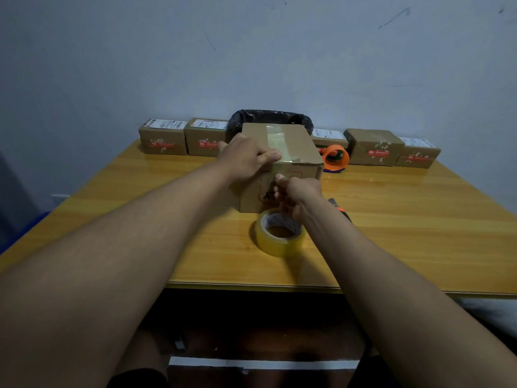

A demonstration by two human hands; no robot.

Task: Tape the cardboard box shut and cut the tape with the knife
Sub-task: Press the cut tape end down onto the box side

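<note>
- The cardboard box (298, 148) stands mid-bench (405, 219), a tape strip (275, 141) running over its top.
- The left hand (246, 159) grips the box's top left edge, with the thumb pressing the strip.
- The right hand (299, 194) is curled tight at the box's front face; whether it pinches tape I cannot tell.
- The tape roll (277, 246) lies flat just in front of the box.
- The knife (342, 210) lies near the box's front right, mostly hidden by the right wrist.

Black "A" on cardboard box (302, 144) front; parcel labels (165, 124) illegible.

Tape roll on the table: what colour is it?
The tape roll is translucent yellowish; head view shows it best.
</note>
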